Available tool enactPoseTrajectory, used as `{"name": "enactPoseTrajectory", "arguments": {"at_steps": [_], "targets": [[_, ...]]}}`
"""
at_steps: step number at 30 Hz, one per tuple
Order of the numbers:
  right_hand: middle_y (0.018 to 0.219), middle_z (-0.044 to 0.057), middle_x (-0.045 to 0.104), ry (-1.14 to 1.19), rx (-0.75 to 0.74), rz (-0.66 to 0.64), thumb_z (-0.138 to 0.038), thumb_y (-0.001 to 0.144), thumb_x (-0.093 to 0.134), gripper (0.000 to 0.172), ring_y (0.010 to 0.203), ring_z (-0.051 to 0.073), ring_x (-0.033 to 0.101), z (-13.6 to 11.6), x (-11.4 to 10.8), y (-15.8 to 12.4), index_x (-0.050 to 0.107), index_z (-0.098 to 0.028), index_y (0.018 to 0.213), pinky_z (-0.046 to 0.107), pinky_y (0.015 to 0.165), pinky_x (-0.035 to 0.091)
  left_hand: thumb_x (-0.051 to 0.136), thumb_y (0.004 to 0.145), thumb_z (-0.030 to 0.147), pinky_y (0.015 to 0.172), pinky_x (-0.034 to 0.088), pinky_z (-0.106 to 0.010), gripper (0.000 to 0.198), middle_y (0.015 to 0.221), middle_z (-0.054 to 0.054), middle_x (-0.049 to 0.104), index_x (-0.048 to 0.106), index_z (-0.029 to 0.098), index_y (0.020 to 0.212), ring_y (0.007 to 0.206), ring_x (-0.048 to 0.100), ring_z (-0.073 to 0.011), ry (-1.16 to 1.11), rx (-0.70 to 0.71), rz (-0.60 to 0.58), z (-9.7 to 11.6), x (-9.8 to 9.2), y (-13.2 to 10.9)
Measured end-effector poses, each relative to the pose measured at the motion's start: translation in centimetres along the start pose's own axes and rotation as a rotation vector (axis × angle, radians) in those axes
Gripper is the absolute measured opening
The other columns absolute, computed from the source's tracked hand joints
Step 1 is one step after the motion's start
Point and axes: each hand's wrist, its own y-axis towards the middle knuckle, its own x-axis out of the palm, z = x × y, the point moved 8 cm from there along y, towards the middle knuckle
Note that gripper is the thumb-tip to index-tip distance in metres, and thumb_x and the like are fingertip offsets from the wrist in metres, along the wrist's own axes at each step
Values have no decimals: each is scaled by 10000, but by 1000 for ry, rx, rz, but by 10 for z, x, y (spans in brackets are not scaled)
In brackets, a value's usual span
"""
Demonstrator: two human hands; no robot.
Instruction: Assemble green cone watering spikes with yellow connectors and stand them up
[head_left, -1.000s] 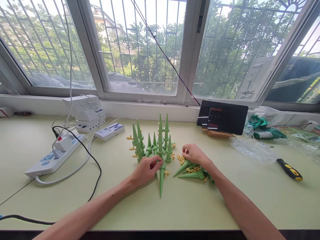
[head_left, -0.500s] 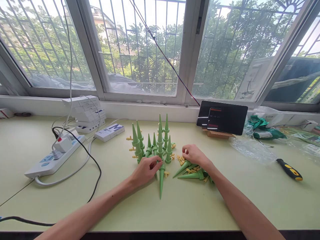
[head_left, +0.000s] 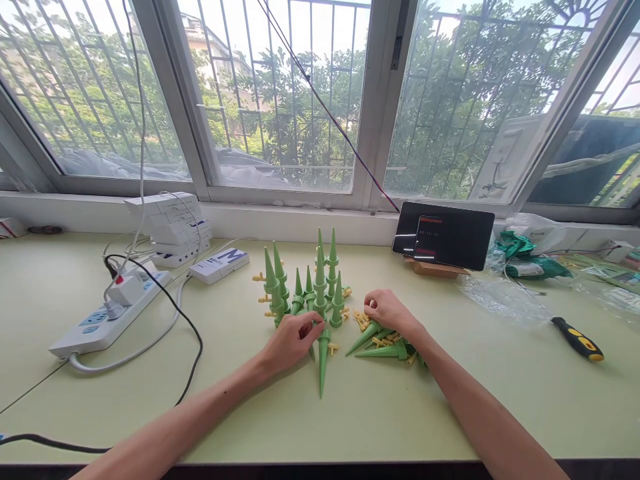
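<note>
My left hand [head_left: 295, 335] is closed, thumb and fingertips together at the collar end of a green watering spike [head_left: 323, 370] whose point faces me. A small yellow valve [head_left: 333, 348] shows beside that collar. Behind this hand, several green spikes [head_left: 271, 270] stand upright, some stacked on one another, with yellow valves sticking out sideways. My right hand [head_left: 389, 310] has its fingers curled together above a pile of loose green spikes [head_left: 383, 351] and small yellow valves [head_left: 361, 320]. What lies between its fingertips is hidden.
A power strip [head_left: 113, 313] with plugs and cables lies on the left, near white boxes [head_left: 173, 227]. A tablet [head_left: 445, 233] leans on a cardboard stand at the back. Plastic bags [head_left: 530, 260] and a black-and-yellow screwdriver [head_left: 579, 339] lie to the right.
</note>
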Motion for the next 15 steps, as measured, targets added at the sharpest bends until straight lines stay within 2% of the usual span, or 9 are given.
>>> {"name": "enactPoseTrajectory", "arguments": {"at_steps": [7,15], "targets": [[760,77,706,48,-4,7,-162,787,505,234,661,137,573,-4,-4,-3,737,-132,773,217,594,381,486,950,344,518,240,-229,268,513,71,366,630,146,842,497,291,-81,-1,-3,-3,-1,0,0],[665,46,653,78,-26,51,-166,776,494,226,621,130,524,-4,-6,-4,694,-152,671,228,583,350,482,957,349,519,239,-228,276,505,77,358,625,144,840,495,278,-79,12,5,-1,-1,0,0]]}}
